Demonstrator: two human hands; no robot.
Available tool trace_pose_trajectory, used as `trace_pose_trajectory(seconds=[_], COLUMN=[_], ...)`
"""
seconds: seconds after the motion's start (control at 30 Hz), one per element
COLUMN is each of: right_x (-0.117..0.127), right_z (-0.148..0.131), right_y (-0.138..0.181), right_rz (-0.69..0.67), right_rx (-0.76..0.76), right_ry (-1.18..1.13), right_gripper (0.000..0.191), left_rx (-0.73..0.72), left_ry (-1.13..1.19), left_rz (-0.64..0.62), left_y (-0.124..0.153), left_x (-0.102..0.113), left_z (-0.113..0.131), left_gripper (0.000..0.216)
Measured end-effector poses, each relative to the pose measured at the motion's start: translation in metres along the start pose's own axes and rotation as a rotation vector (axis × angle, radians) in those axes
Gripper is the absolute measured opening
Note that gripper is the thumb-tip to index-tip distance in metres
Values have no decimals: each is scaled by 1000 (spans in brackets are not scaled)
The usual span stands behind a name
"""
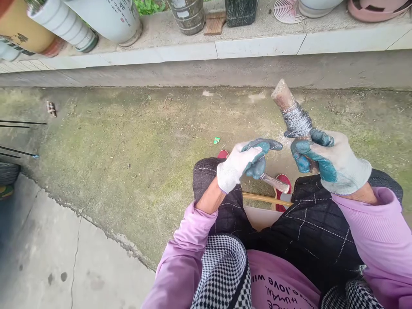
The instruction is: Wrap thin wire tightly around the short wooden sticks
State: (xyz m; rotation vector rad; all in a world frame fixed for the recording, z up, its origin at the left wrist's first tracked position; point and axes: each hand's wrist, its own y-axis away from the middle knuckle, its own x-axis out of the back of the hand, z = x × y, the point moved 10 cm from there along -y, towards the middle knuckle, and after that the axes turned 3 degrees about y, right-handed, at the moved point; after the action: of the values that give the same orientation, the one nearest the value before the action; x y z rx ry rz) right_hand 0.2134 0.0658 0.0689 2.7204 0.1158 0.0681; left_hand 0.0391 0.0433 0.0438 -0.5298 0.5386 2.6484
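My right hand (334, 161), in a white glove with blue-green coated fingers, is closed round the lower part of a wooden stick (283, 96). Several turns of thin silvery wire (296, 120) are wound about the stick above my fingers; it tilts up and to the left. My left hand (246, 162), gloved alike, curls round a short greyish rod (275, 183) that pokes out below the fist toward the right. The forefinger points toward the right hand. The rod's other end is hidden in the glove, so its kind is unclear. The hands are apart.
A pale yellow strip (265, 198) lies between my knees, near a red shoe (283, 189). Flowerpots (111, 19) line the tiled ledge (189, 53) ahead. A green scrap (216, 140) lies on the mossy concrete (128, 141). Thin dark rods (19, 151) reach in from the left.
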Motion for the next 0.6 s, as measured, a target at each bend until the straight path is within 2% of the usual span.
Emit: trace_pose_trajectory(seconds=[0.07, 0.17, 0.3, 0.5, 0.6], right_x=[0, 0, 4, 7, 5], right_z=[-4, -7, -5, -13, -20], right_y=[1, 3, 4, 10, 16], right_rz=[1, -6, -14, 6, 7], right_rx=[24, 59, 71, 126, 146], right_ry=[-3, -5, 0, 1, -12], right_gripper=[33, 31, 31, 26, 26], left_rx=[47, 97, 117, 57, 86], left_ry=[11, 69, 152, 265, 252], left_rz=[-135, -217, -208, -254, -210], left_y=[2, 4, 5, 3, -1], left_x=[-12, -20, -23, -38, -37], left_z=[-5, -11, -13, -6, -12], left_gripper=[59, 63, 59, 54, 55])
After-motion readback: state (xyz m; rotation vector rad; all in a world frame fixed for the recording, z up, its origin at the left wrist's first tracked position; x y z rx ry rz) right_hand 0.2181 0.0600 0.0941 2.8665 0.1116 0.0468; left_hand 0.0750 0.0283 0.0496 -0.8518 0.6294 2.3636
